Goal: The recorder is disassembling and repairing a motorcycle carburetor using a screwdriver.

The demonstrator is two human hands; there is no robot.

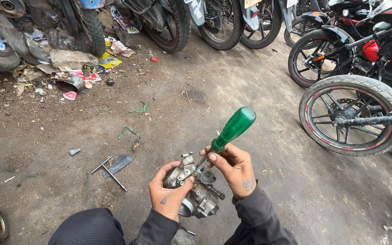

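Carburetor (pixel 196 190), grey metal: held above dirt ground, clamped in left hand (pixel 171 193). Screwdriver (pixel 225 136), green handle: pinched by right hand (pixel 234 168) at carburetor's top. Best kept seated square, pressed firmly. T-wrench (pixel 110 171): on ground left of carburetor.

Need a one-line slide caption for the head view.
Left hand cradles a grimy metal carburetor while the right hand works a green-handled screwdriver into it, over oily ground beside parked motorcycles.
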